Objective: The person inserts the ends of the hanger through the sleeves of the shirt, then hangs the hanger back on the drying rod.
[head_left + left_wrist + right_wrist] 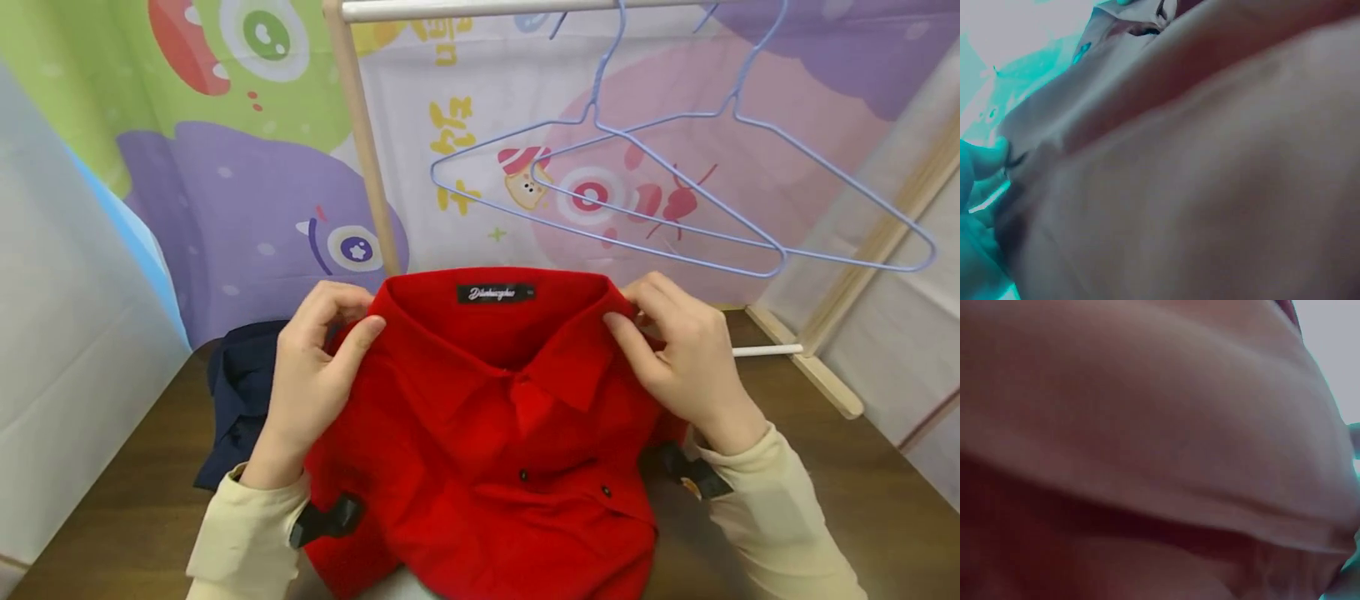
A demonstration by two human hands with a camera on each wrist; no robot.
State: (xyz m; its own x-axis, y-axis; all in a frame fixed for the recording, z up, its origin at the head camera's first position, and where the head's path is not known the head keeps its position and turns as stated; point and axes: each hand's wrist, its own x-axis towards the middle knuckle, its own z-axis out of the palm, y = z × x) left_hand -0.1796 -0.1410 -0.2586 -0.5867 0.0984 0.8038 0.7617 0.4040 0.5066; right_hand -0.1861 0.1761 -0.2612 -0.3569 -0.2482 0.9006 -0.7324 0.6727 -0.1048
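Observation:
A red collared shirt (pixel 450 450) with dark buttons and a black neck label (pixel 496 292) hangs upright between my hands in the head view. My left hand (pixel 315 358) pinches it at the left shoulder beside the collar (pixel 435 367), thumb in front. On the other side my right hand (pixel 678 350) pinches the right shoulder the same way. Fingers behind the cloth are partly hidden. The left wrist view shows the shirt cloth (pixel 1197 187) close up, with the left hand (pixel 982 181) at its edge. Shirt fabric (pixel 1160 425) fills most of the right wrist view.
Two blue hangers (pixel 600 242) hang from a rack with a white rail (pixel 480 8) and wooden posts (pixel 367 150). Dark navy cloth (pixel 236 392) lies on the brown table (pixel 112 467) behind the left arm. A cartoon-print curtain (pixel 255 225) covers the back.

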